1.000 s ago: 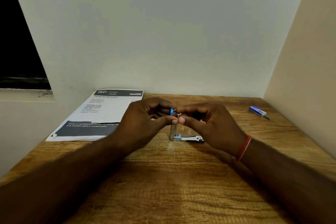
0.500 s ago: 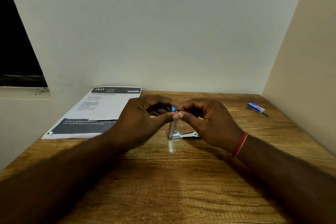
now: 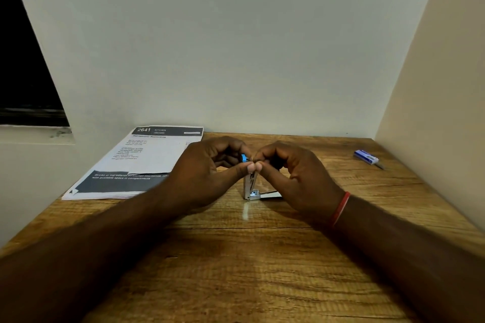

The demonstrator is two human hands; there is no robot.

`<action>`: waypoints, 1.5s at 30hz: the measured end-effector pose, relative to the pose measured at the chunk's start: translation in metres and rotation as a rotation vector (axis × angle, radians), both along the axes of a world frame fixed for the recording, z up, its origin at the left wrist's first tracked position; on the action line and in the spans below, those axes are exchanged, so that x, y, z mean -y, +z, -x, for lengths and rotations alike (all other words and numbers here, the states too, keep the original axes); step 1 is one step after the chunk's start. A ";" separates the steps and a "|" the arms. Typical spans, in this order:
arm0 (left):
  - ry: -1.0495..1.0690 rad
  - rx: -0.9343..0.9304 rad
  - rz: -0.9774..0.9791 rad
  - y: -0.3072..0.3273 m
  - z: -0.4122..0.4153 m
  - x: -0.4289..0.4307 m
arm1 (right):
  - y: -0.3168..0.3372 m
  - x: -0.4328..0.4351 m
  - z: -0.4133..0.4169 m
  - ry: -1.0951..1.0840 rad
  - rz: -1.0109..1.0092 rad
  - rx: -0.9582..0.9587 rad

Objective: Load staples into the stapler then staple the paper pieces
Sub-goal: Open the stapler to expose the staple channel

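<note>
A small metal stapler (image 3: 250,189) with a blue cap stands opened on the wooden table (image 3: 236,257), its upper arm raised upright and its base flat to the right. My left hand (image 3: 210,168) pinches the top of the raised arm by the blue cap. My right hand (image 3: 294,173) pinches the same top end from the right, thumb tip against the left thumb. Whether staples lie between the fingers is hidden. A stack of printed paper (image 3: 136,162) lies at the back left. A blue and white staple box (image 3: 366,157) lies at the back right.
White walls close the table at the back and right. A dark window opening (image 3: 23,60) with a sill is on the left. A thin strip (image 3: 380,166), maybe staples, lies beside the staple box.
Both hands stay pinched on the stapler's top with only slight finger shifts. The camera has tilted a little, so everything sits slightly lower left.
</note>
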State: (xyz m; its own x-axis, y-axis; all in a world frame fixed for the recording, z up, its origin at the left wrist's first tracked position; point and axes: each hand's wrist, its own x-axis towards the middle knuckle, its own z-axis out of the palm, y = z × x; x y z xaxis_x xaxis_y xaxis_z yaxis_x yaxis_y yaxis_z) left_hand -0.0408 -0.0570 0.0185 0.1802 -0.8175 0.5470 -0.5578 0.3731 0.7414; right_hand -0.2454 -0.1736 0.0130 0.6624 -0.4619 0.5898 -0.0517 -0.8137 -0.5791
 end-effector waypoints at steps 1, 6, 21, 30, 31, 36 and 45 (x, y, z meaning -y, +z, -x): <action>0.006 -0.015 -0.001 -0.001 -0.001 0.001 | 0.000 0.002 0.001 -0.001 0.000 -0.008; 0.039 -0.006 -0.041 0.001 -0.016 -0.002 | 0.002 0.021 0.014 0.001 -0.038 -0.114; -0.083 0.289 -0.323 0.003 -0.046 -0.009 | 0.009 0.050 0.038 -0.071 -0.063 -0.401; -0.161 0.452 -0.250 -0.010 -0.023 0.001 | 0.005 0.039 0.027 0.002 -0.105 -0.254; -0.170 0.493 -0.225 -0.010 -0.020 0.002 | 0.005 0.038 0.025 0.011 -0.104 -0.241; -0.155 0.613 -0.121 -0.013 -0.020 0.006 | 0.004 0.036 0.022 0.016 -0.103 -0.210; -0.139 0.607 -0.036 -0.018 -0.022 0.009 | 0.001 0.034 0.021 -0.014 -0.147 -0.200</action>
